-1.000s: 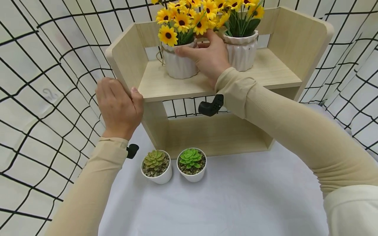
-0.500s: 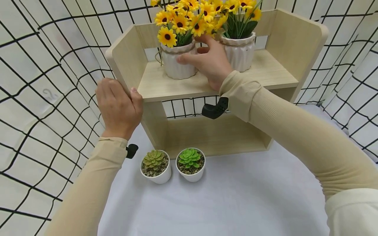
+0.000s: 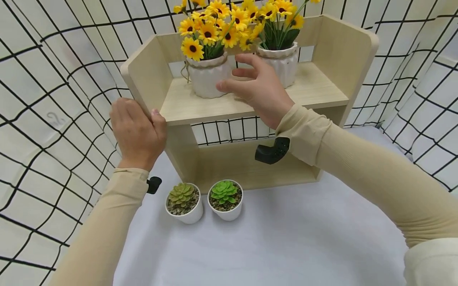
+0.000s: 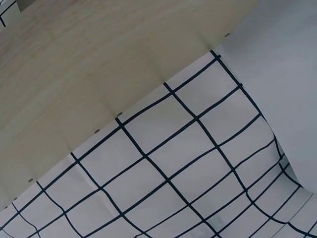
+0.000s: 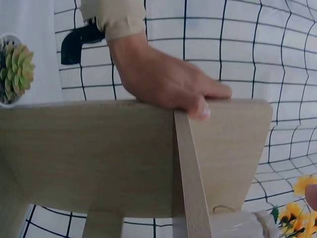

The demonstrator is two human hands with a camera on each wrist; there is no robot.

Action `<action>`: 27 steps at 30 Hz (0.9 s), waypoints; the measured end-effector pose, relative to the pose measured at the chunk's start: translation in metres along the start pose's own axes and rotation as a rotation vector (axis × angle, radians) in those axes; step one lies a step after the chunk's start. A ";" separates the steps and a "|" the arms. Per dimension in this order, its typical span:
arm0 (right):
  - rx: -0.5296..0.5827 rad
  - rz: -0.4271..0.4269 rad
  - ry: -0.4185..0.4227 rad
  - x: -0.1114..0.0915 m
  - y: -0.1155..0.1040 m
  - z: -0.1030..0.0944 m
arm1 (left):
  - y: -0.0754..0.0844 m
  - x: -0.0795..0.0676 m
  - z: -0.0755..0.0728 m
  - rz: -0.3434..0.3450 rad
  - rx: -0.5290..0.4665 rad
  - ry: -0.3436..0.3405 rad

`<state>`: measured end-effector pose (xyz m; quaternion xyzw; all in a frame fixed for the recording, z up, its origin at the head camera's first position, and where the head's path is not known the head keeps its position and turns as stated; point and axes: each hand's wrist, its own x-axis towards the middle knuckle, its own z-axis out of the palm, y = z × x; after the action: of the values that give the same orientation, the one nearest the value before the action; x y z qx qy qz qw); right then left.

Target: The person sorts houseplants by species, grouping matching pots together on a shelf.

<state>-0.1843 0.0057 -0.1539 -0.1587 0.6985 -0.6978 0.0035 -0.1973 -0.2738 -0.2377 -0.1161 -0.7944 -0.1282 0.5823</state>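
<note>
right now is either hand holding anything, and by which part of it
The left hand grips the wooden shelf by the front edge of its left side panel. The right hand, next to the left flowerpot, appears to hold nothing.

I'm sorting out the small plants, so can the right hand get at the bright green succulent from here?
Probably yes: the right hand appears to grip nothing, and the bright green succulent stands in front of the wooden shelf, with nothing over it.
</note>
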 end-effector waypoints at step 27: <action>0.131 -0.070 -0.136 -0.086 0.066 -0.014 | 0.003 0.000 0.000 -0.014 0.004 -0.005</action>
<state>-0.1197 0.0371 -0.2367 -0.2293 0.6435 -0.7294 0.0369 -0.1961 -0.2714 -0.2378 -0.1096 -0.7969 -0.1306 0.5796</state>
